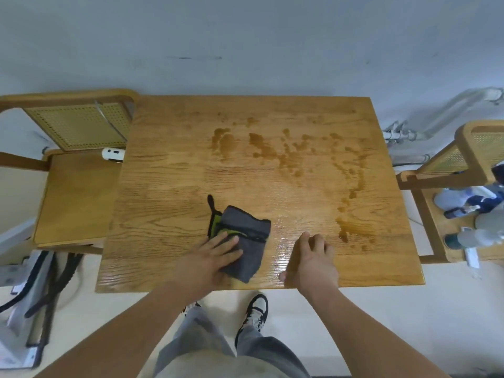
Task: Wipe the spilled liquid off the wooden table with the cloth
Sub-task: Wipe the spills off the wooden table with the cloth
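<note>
Wooden tabletop (169,186) is streaked with spilled liquid (286,151); beyond it, the cloth (245,230) is pressed flat, partly hidden, by the left hand (215,255); right hand (311,260) rests loosely curled, empty.

Looks like a plain dining corner in a home or flat: wooden bench (169,186) against a bare white wall (245,36), flanked by two cane-backed wooden chairs (73,186), exposed white pipes (436,118) past its far right corner, pale floor (381,309).
</note>
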Motion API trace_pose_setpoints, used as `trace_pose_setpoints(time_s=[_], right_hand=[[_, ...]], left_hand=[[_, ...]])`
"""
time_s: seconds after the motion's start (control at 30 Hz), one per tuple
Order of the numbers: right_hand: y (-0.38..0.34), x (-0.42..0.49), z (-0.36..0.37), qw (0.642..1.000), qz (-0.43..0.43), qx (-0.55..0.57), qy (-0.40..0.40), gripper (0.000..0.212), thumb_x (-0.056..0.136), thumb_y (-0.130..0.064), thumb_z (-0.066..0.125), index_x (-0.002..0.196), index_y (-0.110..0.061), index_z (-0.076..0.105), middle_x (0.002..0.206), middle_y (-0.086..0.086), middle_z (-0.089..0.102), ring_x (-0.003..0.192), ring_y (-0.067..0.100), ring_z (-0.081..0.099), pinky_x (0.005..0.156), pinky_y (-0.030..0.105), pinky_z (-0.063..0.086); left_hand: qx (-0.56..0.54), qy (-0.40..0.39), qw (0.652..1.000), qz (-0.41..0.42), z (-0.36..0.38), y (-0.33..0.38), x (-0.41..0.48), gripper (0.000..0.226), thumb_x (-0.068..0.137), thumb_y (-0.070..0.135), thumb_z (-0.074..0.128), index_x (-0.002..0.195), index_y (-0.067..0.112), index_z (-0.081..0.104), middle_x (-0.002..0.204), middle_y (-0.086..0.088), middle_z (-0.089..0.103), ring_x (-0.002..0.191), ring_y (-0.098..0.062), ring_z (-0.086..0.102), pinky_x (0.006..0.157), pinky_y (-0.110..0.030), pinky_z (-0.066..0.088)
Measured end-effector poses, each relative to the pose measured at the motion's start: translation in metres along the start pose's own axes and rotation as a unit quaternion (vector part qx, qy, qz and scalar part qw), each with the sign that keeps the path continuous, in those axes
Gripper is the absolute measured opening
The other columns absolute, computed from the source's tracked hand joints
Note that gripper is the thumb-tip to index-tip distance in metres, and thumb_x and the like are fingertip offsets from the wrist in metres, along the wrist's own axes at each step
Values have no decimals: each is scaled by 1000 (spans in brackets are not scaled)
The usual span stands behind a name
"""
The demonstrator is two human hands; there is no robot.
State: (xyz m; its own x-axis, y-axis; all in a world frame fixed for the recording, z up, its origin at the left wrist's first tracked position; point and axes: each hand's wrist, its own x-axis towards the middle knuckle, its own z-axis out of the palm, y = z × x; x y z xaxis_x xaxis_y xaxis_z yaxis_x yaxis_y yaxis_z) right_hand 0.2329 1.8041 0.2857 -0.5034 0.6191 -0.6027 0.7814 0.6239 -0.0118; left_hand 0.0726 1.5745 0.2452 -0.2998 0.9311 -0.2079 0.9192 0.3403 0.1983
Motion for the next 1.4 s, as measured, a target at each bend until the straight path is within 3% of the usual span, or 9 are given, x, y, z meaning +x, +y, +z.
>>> trace_pose_setpoints(time_s=[0.1, 0.17, 0.3, 0.43, 0.63, 0.83, 0.93, 1.1, 1.4], right_hand=[[0, 0, -1, 1000, 1, 9, -3, 123, 75, -60, 80, 160, -24, -2, 158, 4, 8, 146, 32, 10, 96, 45, 55], [3, -1, -1, 1000, -3, 22, -8, 119, 73, -60, 80, 158, -27, 4, 156, 2, 12, 144, 31, 13, 95, 45, 55], [19, 2, -12, 993, -36, 111, 3, 70, 84, -42, 74, 143, -31, 37, 148, 2, 31, 138, 29, 27, 100, 44, 49], [28, 4, -29, 967, -35, 251, 27, 43, 95, -24, 59, 138, -21, 58, 136, 8, 52, 118, 27, 56, 99, 37, 50], [13, -2, -32, 943, -78, 321, 32, 46, 98, -15, 56, 144, -13, 55, 142, 8, 53, 123, 24, 59, 99, 25, 45], [-6, -2, -24, 950, -235, 184, 92, 58, 99, -19, 52, 156, -16, 40, 164, 5, 31, 152, 26, 27, 120, 32, 30], [-23, 2, -8, 950, -301, 84, 15, 64, 107, -40, 41, 164, -24, 17, 172, -6, 1, 159, 19, -6, 128, 37, 13], [-60, 29, -4, 962, -268, -42, -23, 69, 106, -56, 25, 164, -32, -3, 167, -8, -27, 153, 24, -28, 128, 46, -2], [-155, 109, -67, 973, -216, -59, -55, 71, 106, -57, 30, 162, -36, -8, 166, -9, -28, 153, 23, -29, 128, 46, 3]], left_hand=[[-120, 6, 960, -252, -4, 13, -4, 65, 102, 22, 47, 161, 38, 24, 171, 11, 8, 159, -16, 0, 127, -39, 19], [-129, 20, 941, -312, 2, 52, 0, 64, 101, 26, 52, 160, 34, 31, 171, 4, 18, 158, -27, 9, 125, -46, 27], [-106, 35, 989, -98, 19, 106, 6, 71, 88, 18, 68, 153, 31, 45, 166, 1, 35, 154, -33, 24, 119, -52, 36], [1, -53, 996, 67, 12, 37, 19, 74, 100, 20, 52, 160, 43, 15, 170, 15, 0, 157, -14, -7, 126, -47, 20], [-105, -32, 951, -290, -13, 65, 44, 69, 107, 24, 33, 163, 36, -6, 172, 5, -14, 157, -28, -16, 127, -44, 18], [-242, -49, 967, -58, -15, 83, 43, 63, 97, 16, 48, 156, 37, 39, 167, 13, -1, 158, -15, -8, 129, -35, 7], [-233, -32, 965, -115, -44, 41, 37, 54, 98, 17, 46, 150, 29, 52, 167, 11, 16, 158, -15, 14, 127, -26, 11], [-212, -67, 952, -209, -77, 0, 29, 53, 96, 36, 39, 148, 30, 51, 168, 5, 28, 153, -19, 28, 121, -37, 33], [-106, -151, 947, -263, -101, -82, 42, 77, 102, 20, 49, 165, 27, 5, 173, -1, -6, 158, -21, 5, 127, -37, 20]])
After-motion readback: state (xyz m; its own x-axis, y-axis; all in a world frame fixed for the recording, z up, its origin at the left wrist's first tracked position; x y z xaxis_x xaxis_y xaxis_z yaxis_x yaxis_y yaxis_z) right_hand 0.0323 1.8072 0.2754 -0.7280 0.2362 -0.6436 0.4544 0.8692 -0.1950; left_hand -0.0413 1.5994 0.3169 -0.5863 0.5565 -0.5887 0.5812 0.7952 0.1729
